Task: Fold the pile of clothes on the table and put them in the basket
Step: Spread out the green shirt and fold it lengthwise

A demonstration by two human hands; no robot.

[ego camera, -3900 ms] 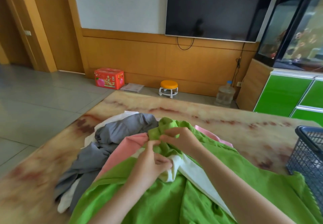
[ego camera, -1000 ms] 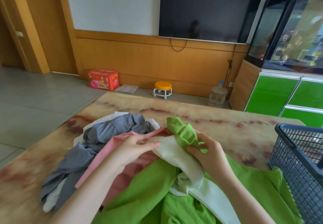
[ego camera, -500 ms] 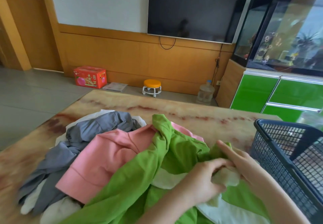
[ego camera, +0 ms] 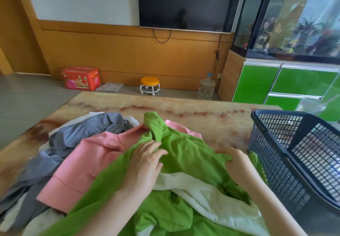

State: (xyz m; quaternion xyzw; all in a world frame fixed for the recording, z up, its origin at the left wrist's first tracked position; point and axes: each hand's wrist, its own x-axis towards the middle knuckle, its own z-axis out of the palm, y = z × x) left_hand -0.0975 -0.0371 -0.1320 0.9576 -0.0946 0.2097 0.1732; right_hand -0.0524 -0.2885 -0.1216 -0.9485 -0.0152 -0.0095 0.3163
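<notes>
Pressed the left hand, fingers loose, flat onto the green top; bunched its edge in the right hand, just beside the basket.

Bare forearms reach forward, left hand flat with fingers extended, right hand gripping the green garment.

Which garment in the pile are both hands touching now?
The green garment: it lies on top, nearest the basket. The pink garment and the grey garment lie to its left, untouched.
</notes>
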